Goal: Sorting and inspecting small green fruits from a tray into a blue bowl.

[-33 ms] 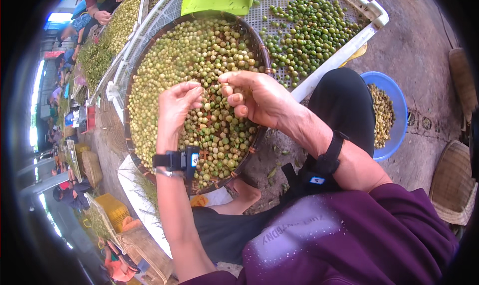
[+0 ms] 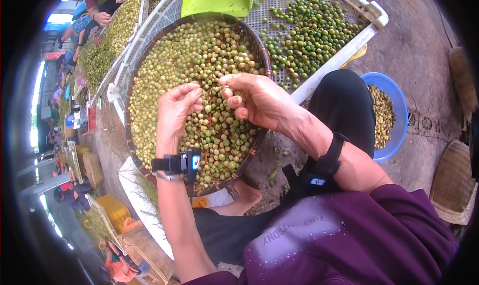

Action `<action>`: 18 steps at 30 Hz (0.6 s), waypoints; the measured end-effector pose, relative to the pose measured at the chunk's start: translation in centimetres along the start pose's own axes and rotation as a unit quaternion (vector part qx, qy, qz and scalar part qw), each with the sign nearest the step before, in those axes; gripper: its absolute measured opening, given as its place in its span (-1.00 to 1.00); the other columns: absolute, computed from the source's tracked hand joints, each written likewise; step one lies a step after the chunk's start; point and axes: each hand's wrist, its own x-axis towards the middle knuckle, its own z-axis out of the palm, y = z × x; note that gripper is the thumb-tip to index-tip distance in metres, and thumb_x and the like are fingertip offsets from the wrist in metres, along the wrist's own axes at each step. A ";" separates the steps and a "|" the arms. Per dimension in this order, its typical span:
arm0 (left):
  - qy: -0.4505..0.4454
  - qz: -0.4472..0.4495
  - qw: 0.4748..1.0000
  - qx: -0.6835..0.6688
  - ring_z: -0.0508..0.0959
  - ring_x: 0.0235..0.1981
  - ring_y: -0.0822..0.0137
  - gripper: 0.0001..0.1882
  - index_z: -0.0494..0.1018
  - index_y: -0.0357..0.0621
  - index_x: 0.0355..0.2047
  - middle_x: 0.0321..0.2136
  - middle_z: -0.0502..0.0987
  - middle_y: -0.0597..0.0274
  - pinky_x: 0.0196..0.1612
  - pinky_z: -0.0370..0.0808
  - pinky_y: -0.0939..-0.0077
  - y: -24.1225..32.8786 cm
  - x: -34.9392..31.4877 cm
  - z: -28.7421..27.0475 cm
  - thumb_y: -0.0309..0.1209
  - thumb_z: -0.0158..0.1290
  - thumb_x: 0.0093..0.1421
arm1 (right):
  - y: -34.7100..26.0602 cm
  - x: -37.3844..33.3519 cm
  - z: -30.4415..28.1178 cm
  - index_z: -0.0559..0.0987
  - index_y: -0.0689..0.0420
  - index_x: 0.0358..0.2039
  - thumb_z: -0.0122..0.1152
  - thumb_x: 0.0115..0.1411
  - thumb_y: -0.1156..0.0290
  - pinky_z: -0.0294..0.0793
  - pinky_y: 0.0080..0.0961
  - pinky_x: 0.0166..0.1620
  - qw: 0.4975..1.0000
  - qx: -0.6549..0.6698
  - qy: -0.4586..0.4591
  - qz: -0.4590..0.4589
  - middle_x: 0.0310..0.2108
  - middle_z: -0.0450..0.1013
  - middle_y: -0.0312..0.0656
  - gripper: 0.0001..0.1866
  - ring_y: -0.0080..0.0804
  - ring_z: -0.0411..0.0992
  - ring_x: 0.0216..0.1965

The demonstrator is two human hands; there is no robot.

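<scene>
Over a round woven basket (image 2: 130, 135) heaped with small round yellow-green fruits (image 2: 169, 50), my two hands work close together. My left hand (image 2: 178, 105) is closed in a pinch, thumb and fingertips pressed together. Just to its right, my right hand (image 2: 254, 98) has its fingers curled toward the thumb, also pinching. Whatever lies between the fingertips is too small or hidden to make out. Below the hands, the fruits are sparser and a brown patch of the basket's bottom shows. Each of my wrists wears a black strap.
Behind the basket, a white mesh tray (image 2: 344, 68) bears darker green fruits (image 2: 312, 35) and a lime-green scoop (image 2: 217, 0). A blue basin (image 2: 399, 120) of yellowish fruits stands right of my knee. Wicker baskets (image 2: 451, 180) lie at far right. Other people sit along the left, near a yellow crate (image 2: 112, 210).
</scene>
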 end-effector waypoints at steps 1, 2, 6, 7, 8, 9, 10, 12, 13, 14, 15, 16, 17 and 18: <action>-0.034 0.015 0.997 -0.063 0.56 -0.48 0.49 -0.78 0.49 -0.28 -0.22 -0.42 0.56 0.23 -0.44 0.55 0.69 -0.6 -0.1 -0.9 -0.51 0.16 0.10 | 0.2 0.0 0.1 0.43 0.18 -0.22 0.02 0.22 0.41 0.22 -0.80 -0.60 1.000 -0.026 0.003 -0.012 -0.46 0.33 -0.37 -0.84 -0.70 0.25 -0.54; -0.040 0.024 0.996 -0.077 0.56 -0.47 0.49 -0.78 0.49 -0.28 -0.22 -0.41 0.56 0.22 -0.44 0.55 0.69 -0.4 -0.7 -1.2 -0.51 0.16 0.10 | 0.3 0.0 0.2 0.42 0.17 -0.23 0.02 0.22 0.40 0.22 -0.80 -0.60 1.000 -0.024 0.004 -0.012 -0.46 0.33 -0.38 -0.85 -0.70 0.25 -0.54; 0.030 0.063 0.996 -0.056 0.56 -0.43 0.42 -0.74 0.48 -0.31 -0.19 -0.36 0.56 0.14 -0.42 0.56 0.65 1.7 -4.2 -3.7 -0.53 0.16 0.08 | 0.0 0.0 -0.2 0.39 0.13 -0.31 -0.05 0.29 0.28 0.20 -0.79 -0.61 1.000 0.012 -0.018 0.008 -0.48 0.30 -0.39 -0.81 -0.71 0.22 -0.55; 0.092 0.090 0.991 -0.034 0.56 -0.43 0.42 -0.70 0.47 -0.32 -0.17 -0.32 0.55 0.12 -0.40 0.56 0.65 2.0 -5.3 -5.2 -0.52 0.17 0.07 | -0.1 -0.1 -0.4 0.38 0.13 -0.33 -0.08 0.30 0.25 0.20 -0.79 -0.61 1.000 0.011 -0.016 0.006 -0.48 0.29 -0.39 -0.79 -0.71 0.21 -0.56; 0.150 0.112 0.982 -0.015 0.56 -0.42 0.42 -0.69 0.47 -0.32 -0.15 -0.30 0.55 0.12 -0.38 0.56 0.66 2.3 -6.2 -7.1 -0.50 0.17 0.07 | -0.4 -0.2 -0.6 0.38 0.12 -0.34 -0.12 0.32 0.23 0.19 -0.78 -0.61 1.000 0.009 -0.013 0.002 -0.48 0.29 -0.39 -0.76 -0.71 0.21 -0.56; 0.211 0.133 0.968 0.005 0.56 -0.40 0.42 -0.67 0.47 -0.33 -0.14 -0.29 0.55 0.12 -0.37 0.56 0.66 2.5 -7.5 -9.5 -0.49 0.18 0.07 | -0.5 -0.4 -0.3 0.38 0.12 -0.35 -0.13 0.32 0.22 0.19 -0.78 -0.61 1.000 0.000 -0.008 0.000 -0.49 0.29 -0.39 -0.76 -0.71 0.20 -0.57; 0.321 0.141 0.936 0.040 0.55 -0.34 0.42 -0.66 0.46 -0.32 -0.12 -0.28 0.54 0.11 -0.31 0.55 0.63 2.5 -9.2 -11.9 -0.48 0.17 0.09 | -0.7 -0.6 0.0 0.37 0.12 -0.36 -0.14 0.33 0.22 0.19 -0.78 -0.61 1.000 -0.008 -0.001 -0.002 -0.49 0.29 -0.39 -0.75 -0.71 0.20 -0.57; 0.434 0.152 0.867 0.192 0.54 -0.32 0.41 -0.70 0.46 -0.36 -0.11 -0.25 0.54 0.13 -0.28 0.55 0.56 1.1 -12.8 -17.8 -0.44 0.08 0.17 | -0.4 -0.9 -0.2 0.37 0.12 -0.36 -0.15 0.33 0.22 0.19 -0.77 -0.62 1.000 -0.007 0.007 -0.010 -0.50 0.28 -0.39 -0.75 -0.71 0.19 -0.58; 0.510 0.183 0.805 0.242 0.55 -0.42 0.38 -0.75 0.49 -0.35 -0.17 -0.31 0.57 0.14 -0.36 0.53 0.58 -0.6 -14.8 -20.3 -0.44 0.02 0.21 | 0.0 -0.6 -0.1 0.37 0.12 -0.36 -0.15 0.33 0.22 0.18 -0.77 -0.62 1.000 0.001 -0.001 -0.011 -0.50 0.28 -0.39 -0.75 -0.71 0.19 -0.58; 0.418 0.013 0.807 0.417 0.54 -0.48 0.38 -0.77 0.51 -0.31 -0.22 -0.37 0.58 0.16 -0.41 0.50 0.57 -2.8 -17.0 -23.7 -0.43 0.06 0.17 | 0.2 -0.5 0.0 0.37 0.12 -0.36 -0.14 0.33 0.23 0.18 -0.77 -0.62 1.000 0.009 -0.009 -0.016 -0.51 0.28 -0.39 -0.76 -0.71 0.19 -0.59; 0.298 -0.157 0.754 0.563 0.53 -0.53 0.38 -0.80 0.53 -0.28 -0.27 -0.43 0.59 0.17 -0.46 0.47 0.56 -5.5 -19.0 -26.0 -0.42 0.09 0.13 | 0.2 -0.5 0.0 0.37 0.13 -0.32 -0.13 0.32 0.26 0.15 -0.78 -0.63 1.000 0.011 -0.004 -0.013 -0.51 0.28 -0.40 -0.79 -0.72 0.17 -0.60; 0.188 -0.291 0.657 0.670 0.53 -0.38 0.35 -0.67 0.50 -0.19 -0.17 -0.29 0.54 0.12 -0.35 0.49 0.47 -9.6 -21.1 -25.8 -0.31 0.11 0.06 | 0.2 -0.7 -0.1 0.37 0.13 -0.30 -0.12 0.31 0.27 0.14 -0.78 -0.63 1.000 0.017 -0.008 -0.004 -0.51 0.28 -0.40 -0.80 -0.73 0.17 -0.60; 0.147 -0.303 0.623 0.706 0.54 -0.34 0.30 -0.65 0.51 -0.15 -0.18 -0.28 0.54 0.08 -0.32 0.49 0.42 -10.5 -21.8 -26.2 -0.30 0.13 0.01 | 0.4 -0.5 0.1 0.38 0.13 -0.29 -0.11 0.31 0.28 0.13 -0.79 -0.63 1.000 0.023 -0.019 0.005 -0.51 0.28 -0.41 -0.81 -0.73 0.16 -0.60; 0.099 -0.308 0.590 0.740 0.54 -0.30 0.26 -0.62 0.51 -0.12 -0.18 -0.26 0.53 0.05 -0.28 0.50 0.37 -11.4 -22.2 -26.2 -0.29 0.15 -0.05 | 0.1 -0.6 0.0 0.38 0.13 -0.27 -0.10 0.31 0.30 0.12 -0.79 -0.63 0.999 0.024 -0.021 0.005 -0.51 0.28 -0.41 -0.82 -0.74 0.16 -0.61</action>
